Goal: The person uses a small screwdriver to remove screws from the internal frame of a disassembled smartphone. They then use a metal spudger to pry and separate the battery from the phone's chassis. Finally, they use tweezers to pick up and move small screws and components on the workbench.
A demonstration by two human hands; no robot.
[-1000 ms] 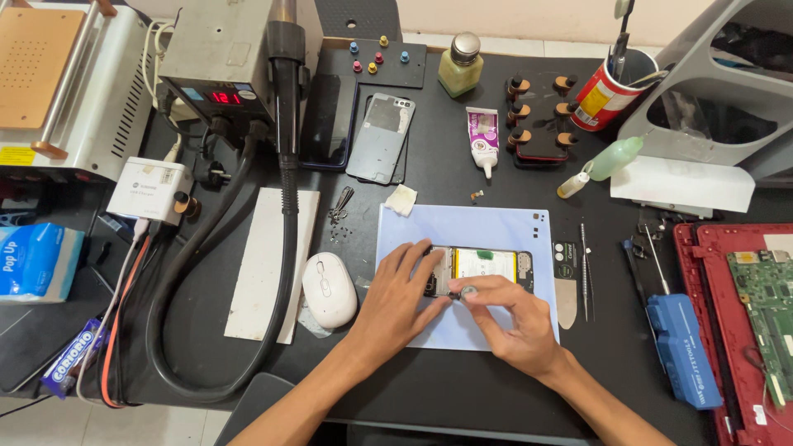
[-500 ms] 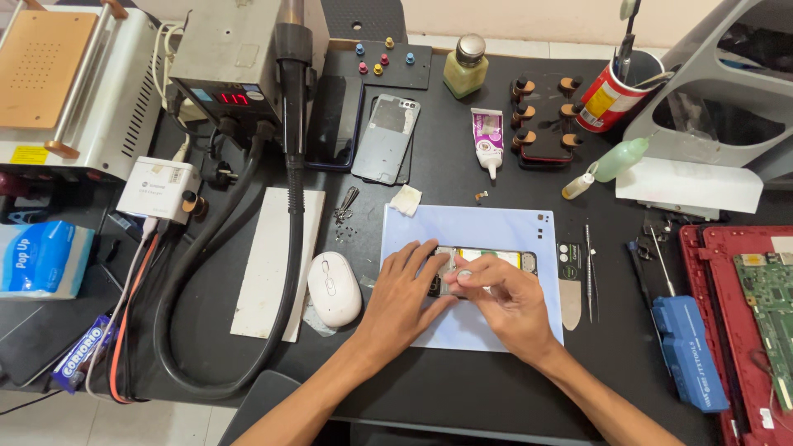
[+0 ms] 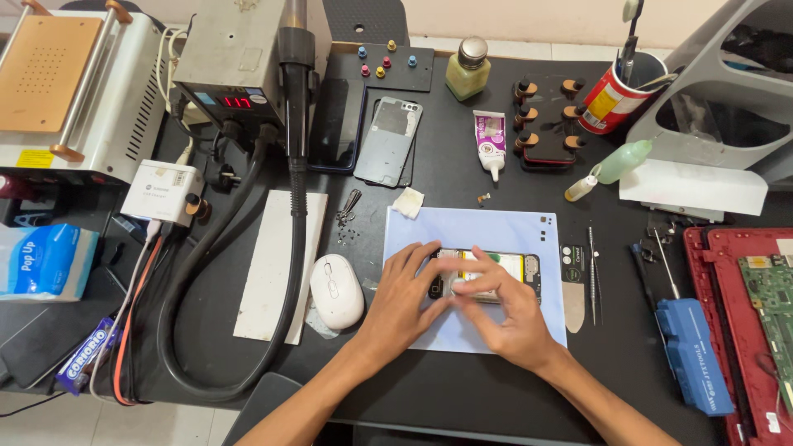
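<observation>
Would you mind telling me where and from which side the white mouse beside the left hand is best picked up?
Take the white mouse across its two long sides, coming straight down from above. It lies flat, lengthwise toward the person, domed on top. The left hand is just to its right and a white strip to its left, so a top grasp looks least cramped.

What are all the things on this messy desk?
opened phone: one, dark frame with yellow inside, on the mat under both hands
mat: one, pale blue, desk centre
mouse: one, white, left of the mat
phone back cover: one, grey, above the mat
glue tube: one, white and purple, above the mat
hot-air station: one, grey, top left, black hose looping down
screwdriver case: one, blue, right
opened laptop: one, red, right edge
left hand: steadies the phone
right hand: fingers on the phone
</observation>
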